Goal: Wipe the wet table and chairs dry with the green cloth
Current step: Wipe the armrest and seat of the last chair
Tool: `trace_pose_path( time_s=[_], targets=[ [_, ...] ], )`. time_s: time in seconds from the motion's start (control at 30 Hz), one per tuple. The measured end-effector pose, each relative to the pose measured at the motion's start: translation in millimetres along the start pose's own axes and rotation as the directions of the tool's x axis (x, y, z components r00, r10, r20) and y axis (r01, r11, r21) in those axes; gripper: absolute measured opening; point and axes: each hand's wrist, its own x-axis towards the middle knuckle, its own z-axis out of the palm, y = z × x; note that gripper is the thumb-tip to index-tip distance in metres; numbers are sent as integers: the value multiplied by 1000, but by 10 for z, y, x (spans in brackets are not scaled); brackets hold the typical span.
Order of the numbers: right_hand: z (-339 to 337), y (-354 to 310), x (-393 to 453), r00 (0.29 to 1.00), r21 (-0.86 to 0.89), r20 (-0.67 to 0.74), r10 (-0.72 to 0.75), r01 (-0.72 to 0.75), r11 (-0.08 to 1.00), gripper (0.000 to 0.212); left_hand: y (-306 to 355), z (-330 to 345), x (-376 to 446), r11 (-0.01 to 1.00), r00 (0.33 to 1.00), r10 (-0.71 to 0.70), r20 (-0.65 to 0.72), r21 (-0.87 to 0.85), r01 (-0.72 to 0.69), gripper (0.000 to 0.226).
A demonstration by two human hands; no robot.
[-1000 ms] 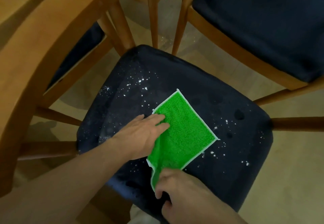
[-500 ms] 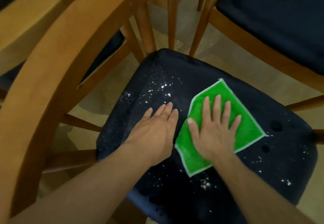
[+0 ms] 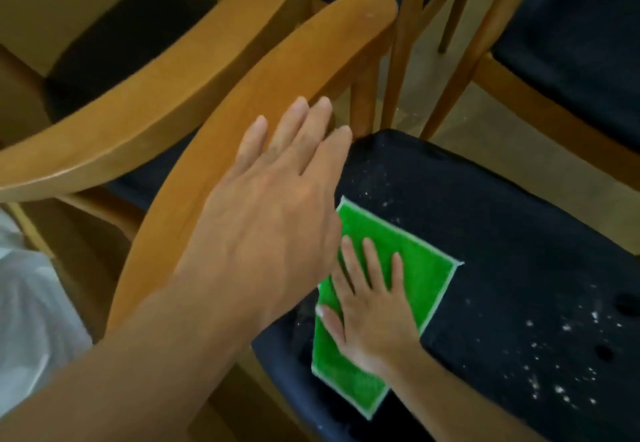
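Wooden chairs crowd a pale floor; on the nearest dark blue padded seat point(image 3: 502, 234) lies the green square cloth point(image 3: 412, 268), pressed flat under the right hand point(image 3: 372, 317), fingers spread. Left hand point(image 3: 273, 213) hangs raised near the curved wooden backrest point(image 3: 277, 71), fingers straight, holding nothing.

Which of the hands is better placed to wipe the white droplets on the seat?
The right hand: it lies flat on the green cloth on the seat. The left hand is raised, off the cloth.
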Motion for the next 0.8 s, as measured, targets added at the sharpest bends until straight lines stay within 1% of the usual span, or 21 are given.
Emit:
trace_pose_path(
  time_s=[0.03,0.07,0.1,0.13,0.17,0.23,0.27,0.37,0.43,0.47,0.5,0.53,0.6,0.63,0.67,0.7,0.73,0.8],
  targets=[
    [-1,7,-137,997,6,35,-75,75,997,72,-56,-30,9,999,999,-47,-14,23,47,66],
    [-17,85,-222,993,-7,56,-105,106,994,70,-110,-43,37,995,996,-93,-16,39,93,69],
    [-45,228,-236,993,-39,52,-101,104,994,70,-184,-42,76,990,991,-132,-10,38,132,72],
    [-92,426,-195,998,-81,23,-51,53,995,71,-257,-23,121,988,988,-153,-4,31,153,75],
    [-145,636,-115,999,-107,-27,28,-31,994,72,-329,19,162,988,988,-151,0,25,151,75],
    [-287,991,170,974,-119,-103,203,-214,969,69,-431,102,207,990,990,-138,11,5,138,73],
    [-368,1092,357,956,-118,-128,263,-278,953,69,-459,140,209,991,991,-135,1,-3,135,71],
    [-547,1024,966,912,-45,-134,387,-396,917,75,-493,219,205,994,990,-113,-87,-2,113,64],
    [-575,803,1214,886,21,-123,446,-447,894,79,-501,237,204,995,989,-101,-109,8,102,63],
    [-560,671,1271,884,24,-126,450,-450,892,79,-500,235,205,995,990,-98,-102,6,99,62],
    [-516,523,1266,899,-2,-134,417,-421,907,77,-494,226,197,995,992,-98,-82,-3,98,63],
    [-442,362,1201,928,-39,-132,348,-356,934,75,-486,216,186,995,993,-99,-58,-8,99,63],
    [-261,30,958,987,-86,-73,146,-152,985,71,-490,191,190,995,994,-103,-24,-3,103,64],
    [-164,-128,790,999,-116,-22,25,-28,993,70,-489,171,200,995,995,-103,-13,-12,103,64],
    [-95,-270,606,994,-133,50,-96,102,986,69,-481,143,212,994,994,-108,2,-25,108,64],
    [-32,-365,423,972,-127,106,-211,224,966,68,-477,126,217,992,993,-120,13,-34,120,63],
    [19,-389,278,944,-124,124,-306,320,939,68,-478,127,218,990,991,-133,16,-36,134,63],
    [-53,-229,241,897,-103,108,-429,439,893,65,-478,132,212,989,990,-142,14,-34,142,61]
  ],
)
